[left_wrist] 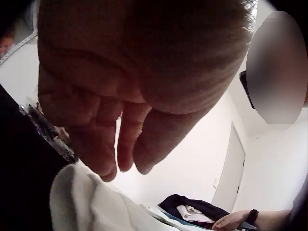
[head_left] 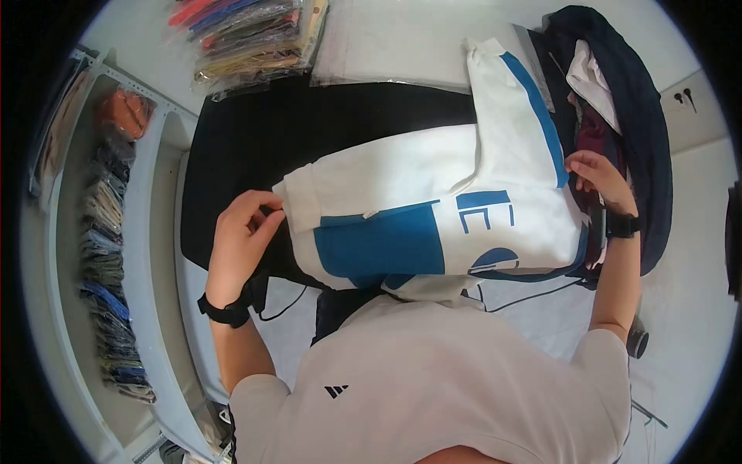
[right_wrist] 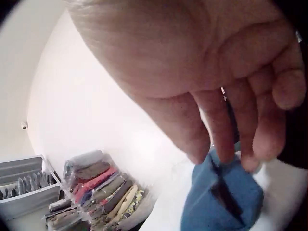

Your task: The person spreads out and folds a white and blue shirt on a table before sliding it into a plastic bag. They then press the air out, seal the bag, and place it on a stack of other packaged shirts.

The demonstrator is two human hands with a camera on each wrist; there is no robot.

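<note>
A white sweatshirt [head_left: 533, 224] with blue panels and large blue letters lies on a black table surface, one sleeve [head_left: 394, 174] folded across it and the other part reaching toward the back. Beside the sleeve's cuff [head_left: 299, 195] is my left hand [head_left: 241, 228], its fingers loosely bent and a gap between thumb and index finger. Those fingertips hang just over the white cloth [left_wrist: 96, 202] in the left wrist view. My right hand [head_left: 603, 179] pinches the sweatshirt's blue edge at the right side; the blue cloth [right_wrist: 211, 192] peaks between thumb and index fingertips in the right wrist view.
Bagged folded clothes [head_left: 255, 46] are stacked at the back left, with clear plastic bags [head_left: 394, 42] beside them. A dark open bag [head_left: 645, 155] holding clothes borders the right side. Shelves [head_left: 147, 232] with packed garments line the left.
</note>
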